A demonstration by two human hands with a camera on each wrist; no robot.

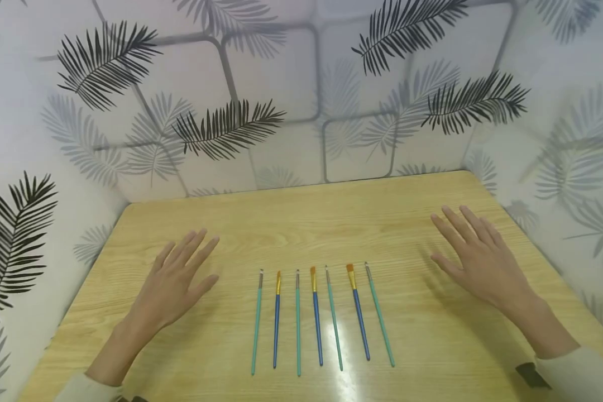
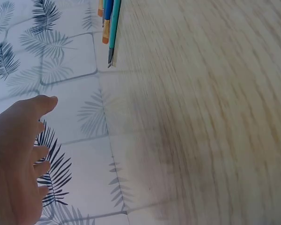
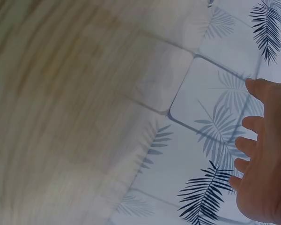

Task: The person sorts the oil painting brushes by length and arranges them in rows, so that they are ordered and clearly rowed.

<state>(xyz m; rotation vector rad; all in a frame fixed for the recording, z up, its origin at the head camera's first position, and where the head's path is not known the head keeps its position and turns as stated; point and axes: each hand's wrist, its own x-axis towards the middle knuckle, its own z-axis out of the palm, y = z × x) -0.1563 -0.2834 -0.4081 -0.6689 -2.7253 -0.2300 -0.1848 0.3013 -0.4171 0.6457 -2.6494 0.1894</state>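
Several slim paintbrushes lie in a row on the wooden table, bristle ends pointing away from me. Teal-handled ones, such as the leftmost teal brush and the rightmost teal brush, alternate with blue-handled, orange-bristled ones, like the wide blue brush. Left of the row is my left hand, palm down with fingers spread, holding nothing. My right hand is to the right of the row, fingers likewise extended and holding nothing. In the left wrist view, bristle ends of a teal brush and its neighbours show at the top.
A wall with a leaf and rounded-square pattern stands behind the table and continues along both sides. A dark object shows by the right sleeve. Light reflects off the tabletop near the brush handles.
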